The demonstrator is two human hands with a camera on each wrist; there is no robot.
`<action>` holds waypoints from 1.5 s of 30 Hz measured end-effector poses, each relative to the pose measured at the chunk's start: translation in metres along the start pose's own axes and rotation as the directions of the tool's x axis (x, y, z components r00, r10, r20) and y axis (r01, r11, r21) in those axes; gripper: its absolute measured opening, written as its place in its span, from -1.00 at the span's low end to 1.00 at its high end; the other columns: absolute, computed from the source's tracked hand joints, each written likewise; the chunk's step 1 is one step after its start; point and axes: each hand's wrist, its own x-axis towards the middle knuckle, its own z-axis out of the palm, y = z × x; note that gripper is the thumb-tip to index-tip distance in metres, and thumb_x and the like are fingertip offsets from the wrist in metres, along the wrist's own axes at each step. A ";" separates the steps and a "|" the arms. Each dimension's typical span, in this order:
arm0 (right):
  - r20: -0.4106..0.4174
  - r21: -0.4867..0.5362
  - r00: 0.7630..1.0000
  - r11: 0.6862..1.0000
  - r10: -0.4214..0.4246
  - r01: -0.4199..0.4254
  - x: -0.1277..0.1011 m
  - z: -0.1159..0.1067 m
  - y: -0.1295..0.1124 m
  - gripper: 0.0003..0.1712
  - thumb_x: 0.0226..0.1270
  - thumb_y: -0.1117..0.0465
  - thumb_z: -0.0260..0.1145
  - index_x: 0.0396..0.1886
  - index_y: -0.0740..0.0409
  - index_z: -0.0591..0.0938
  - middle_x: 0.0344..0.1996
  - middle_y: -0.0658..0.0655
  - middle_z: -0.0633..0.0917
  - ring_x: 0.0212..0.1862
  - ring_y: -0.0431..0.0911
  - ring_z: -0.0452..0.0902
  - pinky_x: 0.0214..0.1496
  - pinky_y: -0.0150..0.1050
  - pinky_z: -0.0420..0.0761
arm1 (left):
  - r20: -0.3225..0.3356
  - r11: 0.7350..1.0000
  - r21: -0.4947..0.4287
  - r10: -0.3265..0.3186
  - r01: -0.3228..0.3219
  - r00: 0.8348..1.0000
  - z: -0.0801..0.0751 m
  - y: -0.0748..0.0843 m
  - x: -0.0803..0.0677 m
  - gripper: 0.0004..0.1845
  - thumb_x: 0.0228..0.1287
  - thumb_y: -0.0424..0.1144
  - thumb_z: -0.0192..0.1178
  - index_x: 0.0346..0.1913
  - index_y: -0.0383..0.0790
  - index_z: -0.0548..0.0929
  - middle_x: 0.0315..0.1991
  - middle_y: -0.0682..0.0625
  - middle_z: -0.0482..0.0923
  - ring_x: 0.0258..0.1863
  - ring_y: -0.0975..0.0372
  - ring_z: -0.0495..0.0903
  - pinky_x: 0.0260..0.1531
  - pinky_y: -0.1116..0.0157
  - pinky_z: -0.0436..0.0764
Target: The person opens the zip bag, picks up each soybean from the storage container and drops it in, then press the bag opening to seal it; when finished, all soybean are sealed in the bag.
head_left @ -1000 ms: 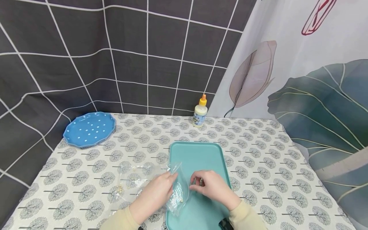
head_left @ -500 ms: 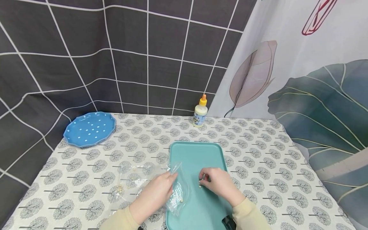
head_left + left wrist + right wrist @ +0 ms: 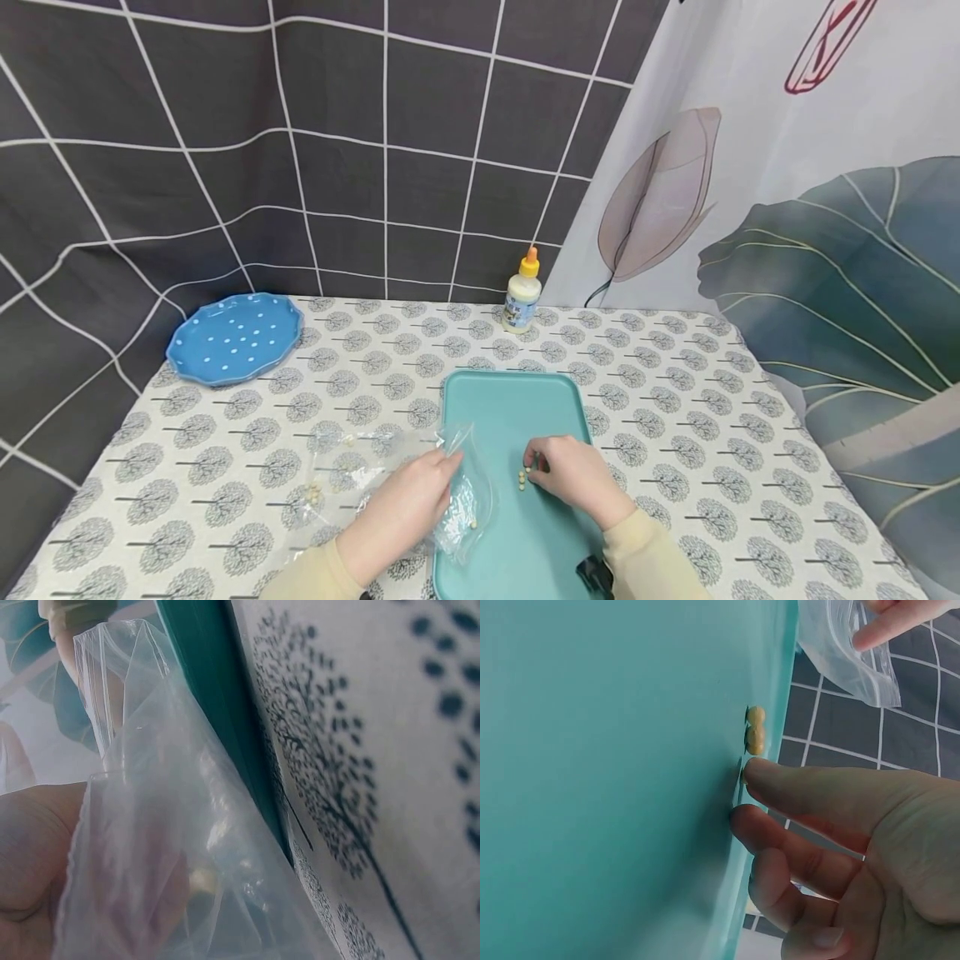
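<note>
1. Beads (image 3: 524, 477): we see small yellow ones on the teal tray (image 3: 510, 400), just left of the right hand's fingertips (image 3: 533, 461).
2. Right hand (image 3: 572, 478): rests on the tray, fingers loosely bent, holding nothing we can see.
3. Left hand (image 3: 408, 504): pinches a clear plastic bag (image 3: 468, 492) at the tray's left edge; more beads inside.
4. A second clear bag (image 3: 347, 467) lies on the tree-print tablecloth (image 3: 675, 400), left of the hands.
5. Blue dotted plate (image 3: 234, 337) sits far left; glue bottle (image 3: 522, 296) stands at the back.
</note>
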 end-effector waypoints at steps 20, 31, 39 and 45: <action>-0.037 -0.015 0.999 1.000 -0.027 0.027 -0.001 -0.003 0.000 -0.81 0.03 0.18 0.45 -0.58 -0.11 0.57 -0.71 -0.22 0.42 -0.64 -0.32 0.25 -0.63 -0.45 0.30 | -0.007 1.000 0.000 0.001 -0.001 1.000 -0.001 0.000 0.000 -0.58 0.15 -0.41 0.25 0.09 -0.46 0.54 -0.20 -0.18 0.66 -0.31 0.16 0.67 -0.32 0.46 0.69; -0.054 0.071 0.989 0.987 -0.139 0.143 -0.008 -0.007 -0.019 -0.88 0.07 0.19 0.42 -0.50 -0.09 0.61 -0.64 -0.26 0.51 -0.58 -0.35 0.35 -0.55 -0.49 0.37 | -0.010 0.999 0.038 0.005 -0.005 1.000 0.002 -0.002 0.000 -0.56 0.09 -0.40 0.29 0.08 -0.43 0.56 -0.21 -0.15 0.66 -0.29 0.14 0.66 -0.30 0.41 0.70; -0.056 0.115 0.969 0.962 -0.242 0.247 -0.010 -0.007 -0.030 -0.90 0.08 0.19 0.42 -0.47 -0.06 0.63 -0.64 -0.25 0.50 -0.59 -0.40 0.31 -0.57 -0.52 0.35 | -0.004 1.000 0.026 0.000 0.000 1.000 0.003 -0.002 -0.001 -0.57 0.09 -0.39 0.29 0.07 -0.44 0.56 -0.18 -0.17 0.66 -0.27 0.13 0.67 -0.28 0.42 0.70; -0.034 0.122 0.971 0.963 -0.239 0.241 -0.010 -0.005 -0.033 -0.91 0.07 0.18 0.43 -0.47 -0.05 0.63 -0.66 -0.26 0.47 -0.60 -0.43 0.28 -0.58 -0.53 0.36 | -0.006 1.000 0.028 0.007 -0.007 1.000 0.002 -0.002 -0.001 -0.58 0.09 -0.41 0.28 0.06 -0.45 0.56 -0.19 -0.17 0.66 -0.27 0.13 0.67 -0.29 0.42 0.70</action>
